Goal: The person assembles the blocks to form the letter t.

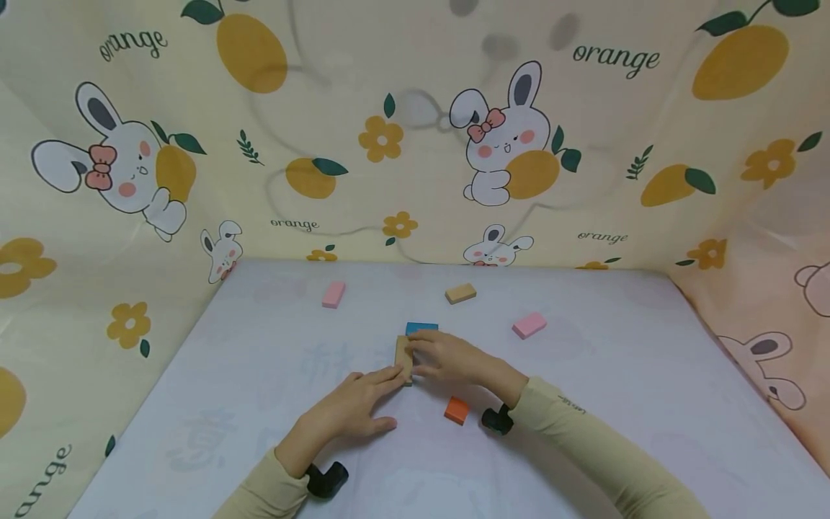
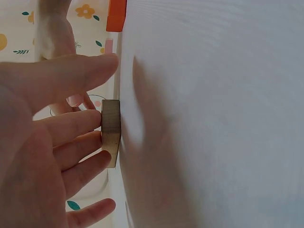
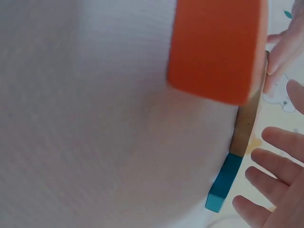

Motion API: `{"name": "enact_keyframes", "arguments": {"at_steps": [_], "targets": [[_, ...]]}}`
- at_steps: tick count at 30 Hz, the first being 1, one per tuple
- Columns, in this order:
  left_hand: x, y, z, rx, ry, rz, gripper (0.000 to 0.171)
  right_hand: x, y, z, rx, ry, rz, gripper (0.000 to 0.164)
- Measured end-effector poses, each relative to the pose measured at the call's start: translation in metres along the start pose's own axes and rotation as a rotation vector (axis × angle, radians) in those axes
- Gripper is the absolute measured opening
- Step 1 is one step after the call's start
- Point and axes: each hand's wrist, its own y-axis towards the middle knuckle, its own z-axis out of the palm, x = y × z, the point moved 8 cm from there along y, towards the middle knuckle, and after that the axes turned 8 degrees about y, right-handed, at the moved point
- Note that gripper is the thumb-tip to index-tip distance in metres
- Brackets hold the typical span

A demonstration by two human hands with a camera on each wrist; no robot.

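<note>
A tan wooden block (image 1: 403, 353) lies lengthwise on the white table, with a blue block (image 1: 421, 328) set crosswise at its far end. My left hand (image 1: 353, 405) touches the near end of the tan block with outstretched fingertips, its thumb held apart. In the left wrist view, those fingers meet the end of the wooden block (image 2: 111, 126). From the right, my right hand (image 1: 454, 360) reaches to the tan block's far part, close to the blue one. The right wrist view shows its fingers (image 3: 270, 164) spread and loosely bent beside the blue block (image 3: 223, 183), pinching nothing.
An orange block (image 1: 457, 411) lies near the right wrist. Farther back are a pink block (image 1: 333, 294) on the left, a tan block (image 1: 460, 293), and another pink block (image 1: 529, 325) on the right. A patterned cloth (image 1: 415, 194) hangs behind the table.
</note>
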Motion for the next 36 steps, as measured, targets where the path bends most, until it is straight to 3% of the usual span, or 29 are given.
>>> {"name": "enact_keyframes", "arguments": {"at_steps": [8, 25, 36], "targets": [[0.001, 0.001, 0.001, 0.004, 0.009, -0.004, 0.071, -0.002, -0.001, 0.007, 0.050, -0.024, 0.022, 0.060], [-0.002, 0.001, -0.002, -0.007, 0.028, 0.014, 0.070, -0.009, 0.001, 0.010, 0.105, 0.012, 0.052, 0.064], [-0.005, 0.003, -0.012, -0.112, 0.086, 0.043, 0.053, -0.012, 0.001, 0.009, 0.148, 0.039, 0.085, 0.062]]}}
